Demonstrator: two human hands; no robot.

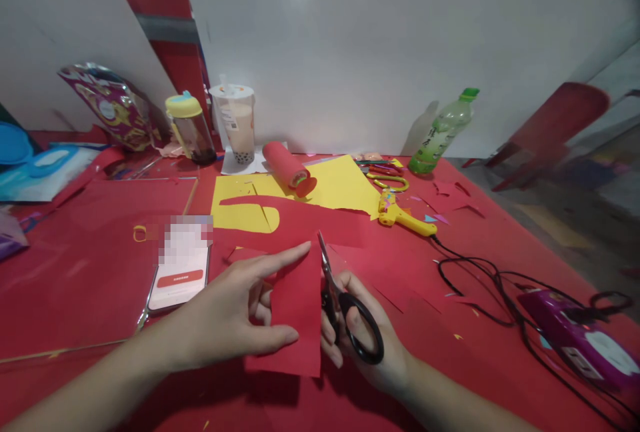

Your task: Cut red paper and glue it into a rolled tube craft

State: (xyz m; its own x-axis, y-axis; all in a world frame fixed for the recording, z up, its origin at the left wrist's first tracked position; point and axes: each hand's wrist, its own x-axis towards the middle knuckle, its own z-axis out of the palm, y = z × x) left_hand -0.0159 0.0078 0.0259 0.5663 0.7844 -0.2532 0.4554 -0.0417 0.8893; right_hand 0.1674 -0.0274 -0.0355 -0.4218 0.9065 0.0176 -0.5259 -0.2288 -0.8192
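Hands [227, 315], flat red paper [303, 299], metal-bladed scissors [346, 301]

dim, greyish light; pale glare streaks the smooth white wall panel [345, 52] at twelve o'clock. a soft shadow lies near six o'clock, below the flat red paper sheet [303, 309]. toward two o'clock, the red plastic chair [557, 127] looks blurred; coarse pixels veil part of the bright, rectangular white phone screen [181, 264] at eight o'clock.

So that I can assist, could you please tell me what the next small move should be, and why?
Perhaps the right hand should open the black-handled scissors at the edge of the red paper: the blades look nearly closed beside it, while the left hand holds the paper.
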